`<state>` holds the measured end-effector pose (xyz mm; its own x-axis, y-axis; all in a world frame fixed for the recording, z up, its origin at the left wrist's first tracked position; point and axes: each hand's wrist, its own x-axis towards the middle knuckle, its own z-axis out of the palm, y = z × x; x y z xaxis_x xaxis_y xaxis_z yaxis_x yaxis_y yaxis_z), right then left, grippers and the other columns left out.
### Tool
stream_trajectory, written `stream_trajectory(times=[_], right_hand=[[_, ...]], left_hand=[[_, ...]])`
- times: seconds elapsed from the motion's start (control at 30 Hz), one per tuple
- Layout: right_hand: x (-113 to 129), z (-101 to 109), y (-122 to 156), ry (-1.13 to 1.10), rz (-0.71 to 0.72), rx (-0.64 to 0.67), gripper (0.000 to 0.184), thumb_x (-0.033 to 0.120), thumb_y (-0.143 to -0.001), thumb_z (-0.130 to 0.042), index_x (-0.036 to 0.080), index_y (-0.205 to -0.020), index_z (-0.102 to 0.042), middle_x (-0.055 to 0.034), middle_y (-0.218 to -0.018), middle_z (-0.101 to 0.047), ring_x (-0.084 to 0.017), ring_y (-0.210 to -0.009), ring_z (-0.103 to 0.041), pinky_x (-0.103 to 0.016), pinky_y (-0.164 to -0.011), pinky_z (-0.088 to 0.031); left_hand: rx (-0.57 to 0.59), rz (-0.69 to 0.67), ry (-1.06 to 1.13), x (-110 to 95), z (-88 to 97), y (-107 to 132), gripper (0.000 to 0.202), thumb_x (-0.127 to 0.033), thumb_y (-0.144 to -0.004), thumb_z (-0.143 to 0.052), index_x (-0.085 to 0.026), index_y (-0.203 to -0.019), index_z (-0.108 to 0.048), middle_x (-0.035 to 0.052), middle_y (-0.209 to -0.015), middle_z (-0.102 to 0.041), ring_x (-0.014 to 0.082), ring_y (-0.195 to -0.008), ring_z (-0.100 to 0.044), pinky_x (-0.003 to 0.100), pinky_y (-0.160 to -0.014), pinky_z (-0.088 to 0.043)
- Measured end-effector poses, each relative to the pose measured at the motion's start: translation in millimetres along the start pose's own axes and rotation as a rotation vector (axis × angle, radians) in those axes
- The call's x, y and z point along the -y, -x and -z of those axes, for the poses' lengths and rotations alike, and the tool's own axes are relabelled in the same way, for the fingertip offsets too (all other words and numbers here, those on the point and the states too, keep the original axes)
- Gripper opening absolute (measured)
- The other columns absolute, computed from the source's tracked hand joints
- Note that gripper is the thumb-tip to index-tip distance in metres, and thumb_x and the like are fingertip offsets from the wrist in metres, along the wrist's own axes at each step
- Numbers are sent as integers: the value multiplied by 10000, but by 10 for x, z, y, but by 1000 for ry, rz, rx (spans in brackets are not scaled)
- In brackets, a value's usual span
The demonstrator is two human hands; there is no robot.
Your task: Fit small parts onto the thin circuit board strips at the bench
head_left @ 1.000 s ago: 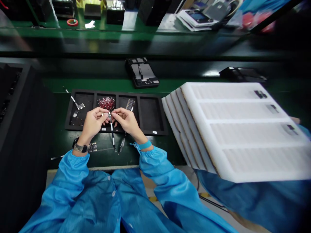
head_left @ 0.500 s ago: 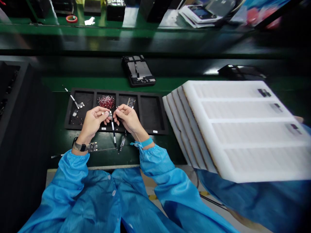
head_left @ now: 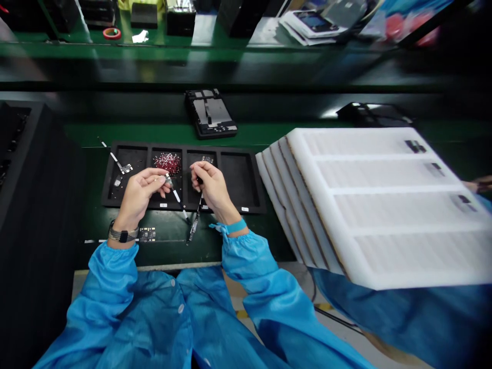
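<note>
My left hand is closed in a pinch on the top end of a thin black-and-white flex strip that hangs down to the right. My right hand is closed around a slim dark tool whose tip points down at the green mat. Both hands hover over the front edge of a black compartment tray. A heap of tiny red parts fills the tray's second compartment. Another strip part lies in the first compartment.
A stack of white foam trays lies tilted at the right. A small circuit board rests near my left wrist. A dark device frame sits on the belt beyond. A black foam block stands at the left.
My hands have drawn apart. The left hand keeps the strip, which now slants right. The right hand has let go of the strip's end and moved right with the tool.
</note>
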<state>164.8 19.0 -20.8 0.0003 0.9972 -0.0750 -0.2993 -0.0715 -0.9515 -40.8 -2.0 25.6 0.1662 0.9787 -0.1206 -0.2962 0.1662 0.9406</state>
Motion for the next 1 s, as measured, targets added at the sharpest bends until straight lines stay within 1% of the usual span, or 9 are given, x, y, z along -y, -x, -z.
stream_trajectory(times=[0.07, 0.13, 0.27, 0.37, 0.5, 0.6, 0.7, 0.87, 1.0], right_hand=[[38, 43, 0, 60, -4, -11, 367, 505, -795, -867, 213, -850, -653, 76, -634, -456, -71, -506, -371, -211, -435, -296], [80, 78, 0, 169, 39, 10, 329, 466, -793, -861, 207, -802, -659, 72, -622, -457, -79, -523, -362, -233, -480, -316], [153, 82, -53, 482, 202, 152, 195, 379, -867, -779, 190, -847, -732, 18, -690, -610, -136, -646, -511, -288, -637, -432], [169, -12, -164, 715, 287, 311, 89, 253, -897, -726, 186, -941, -765, -14, -790, -704, -173, -729, -596, -317, -721, -464], [177, -207, -345, 1101, 392, 444, 260, 76, -871, -721, 224, -1073, -788, -56, -1054, -764, -222, -895, -657, -343, -816, -462], [190, -294, -444, 1297, 428, 406, 238, 115, -877, -786, 228, -1087, -789, -87, -1097, -745, -256, -950, -651, -349, -789, -438], [153, -323, -495, 1374, 423, 378, 152, 191, -884, -834, 215, -1025, -785, -89, -1032, -729, -258, -923, -639, -346, -756, -413], [-2, -356, -519, 1373, 411, 297, 19, 197, -929, -788, 203, -925, -770, -84, -978, -714, -240, -876, -628, -336, -737, -404], [-16, -340, -496, 1286, 404, 287, 61, 182, -925, -775, 192, -868, -756, -93, -1005, -721, -247, -898, -649, -337, -755, -427]], left_hand=[[7, 9, 48, -96, 86, 7, 298, -299, -732, -890, -154, -948, -746, 50, -741, -752, 160, -658, -701, 264, -607, -558], [-10, -15, 89, -194, 187, 22, 289, -282, -724, -887, -181, -939, -722, 41, -759, -752, 166, -675, -705, 270, -614, -564], [-90, -119, 92, -365, 377, 109, 329, -259, -723, -897, -218, -947, -660, 29, -817, -754, 176, -721, -719, 279, -637, -575], [-137, -185, 24, -447, 468, 225, 378, -262, -721, -921, -214, -972, -642, 47, -877, -771, 185, -751, -740, 286, -666, -586], [-220, -254, -17, -465, 548, 372, 387, -292, -734, -915, -220, -1045, -696, 59, -935, -793, 213, -856, -771, 293, -708, -594], [-312, -311, -2, -416, 626, 440, 356, -281, -738, -903, -203, -1045, -740, 68, -924, -789, 231, -986, -772, 259, -708, -559], [-377, -309, 40, -352, 705, 474, 309, -242, -723, -901, -190, -994, -762, 61, -868, -776, 213, -980, -760, 228, -660, -508], [-419, -288, 108, -309, 757, 465, 283, -204, -714, -892, -191, -969, -770, 66, -908, -794, 185, -922, -740, 231, -666, -505], [-412, -295, 103, -328, 740, 409, 310, -201, -705, -904, -182, -984, -769, 68, -939, -805, 159, -855, -728, 236, -685, -527]])
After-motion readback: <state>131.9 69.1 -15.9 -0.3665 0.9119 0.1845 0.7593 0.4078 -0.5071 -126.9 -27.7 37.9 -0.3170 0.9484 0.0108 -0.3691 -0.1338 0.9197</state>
